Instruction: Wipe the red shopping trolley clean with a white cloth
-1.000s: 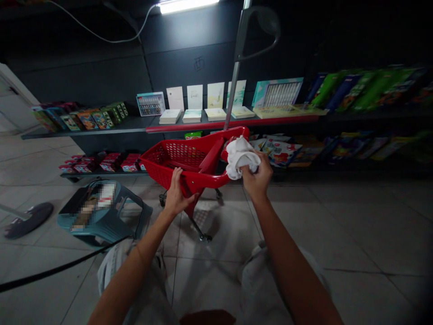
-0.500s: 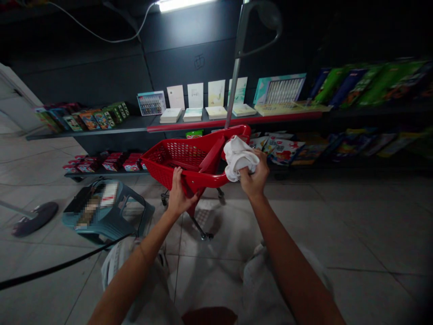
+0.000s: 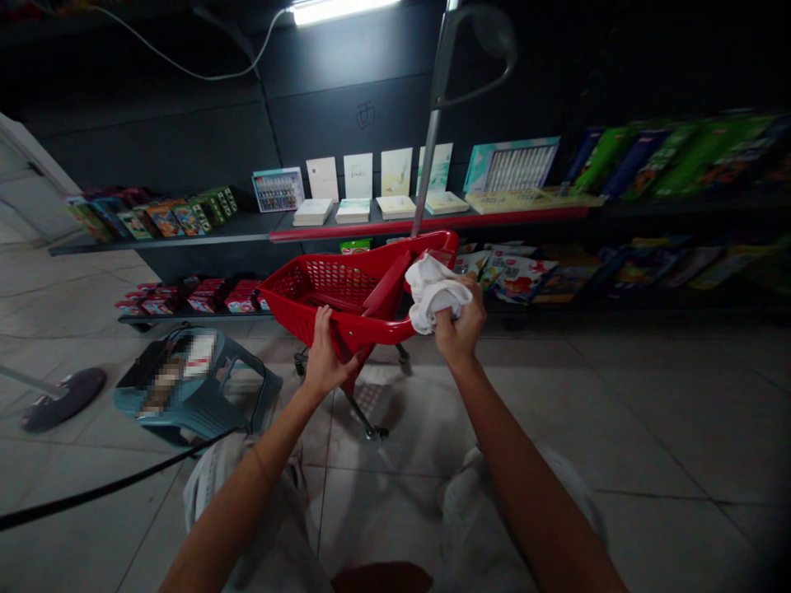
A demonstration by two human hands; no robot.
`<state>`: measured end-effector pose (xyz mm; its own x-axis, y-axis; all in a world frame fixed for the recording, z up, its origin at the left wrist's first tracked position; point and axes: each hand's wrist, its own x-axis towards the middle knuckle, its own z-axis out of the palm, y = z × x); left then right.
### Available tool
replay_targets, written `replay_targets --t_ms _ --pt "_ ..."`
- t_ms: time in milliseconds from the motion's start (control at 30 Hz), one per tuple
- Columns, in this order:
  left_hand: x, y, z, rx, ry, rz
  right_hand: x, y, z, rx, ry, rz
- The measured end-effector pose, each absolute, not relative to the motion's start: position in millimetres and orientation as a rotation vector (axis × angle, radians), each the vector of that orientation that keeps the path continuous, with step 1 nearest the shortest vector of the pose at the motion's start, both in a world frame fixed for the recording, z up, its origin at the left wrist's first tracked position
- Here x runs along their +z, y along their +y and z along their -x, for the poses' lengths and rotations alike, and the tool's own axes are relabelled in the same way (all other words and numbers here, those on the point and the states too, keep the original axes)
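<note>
In front of me stands a small red shopping cart [image 3: 309,311] with a perforated plastic basket on metal legs with casters. My left hand [image 3: 326,359] grips the cart's near rim, fingers over the top edge and thumb spread along the side. A crumpled white cloth [image 3: 431,290] is bunched in my right hand [image 3: 462,328], which is closed around it. The cloth lies against the end of the cart's red handle [image 3: 446,240], covering part of it.
A blue-grey stool [image 3: 203,395] with blurred items on top stands at the left, near a round stand base [image 3: 65,399]. Behind the cart, a dark shelf [image 3: 235,231] holds books, boxes and snack bags. A metal pole [image 3: 431,148] rises behind the handle. A black strap [image 3: 124,486] crosses the lower left.
My right hand and the white cloth have shifted slightly to the left along the cart's handle end. The left hand stays on the rim, and the cart has not visibly moved.
</note>
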<state>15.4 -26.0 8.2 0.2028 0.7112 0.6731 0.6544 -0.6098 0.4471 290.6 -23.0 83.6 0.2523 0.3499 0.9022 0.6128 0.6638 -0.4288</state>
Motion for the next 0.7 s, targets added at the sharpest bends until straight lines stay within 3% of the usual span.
replay_targets --t_ms 700 --pt "4 -30 -28 1.466 1.449 -2.265 88 -19 -291 -0.149 -1.319 0.98"
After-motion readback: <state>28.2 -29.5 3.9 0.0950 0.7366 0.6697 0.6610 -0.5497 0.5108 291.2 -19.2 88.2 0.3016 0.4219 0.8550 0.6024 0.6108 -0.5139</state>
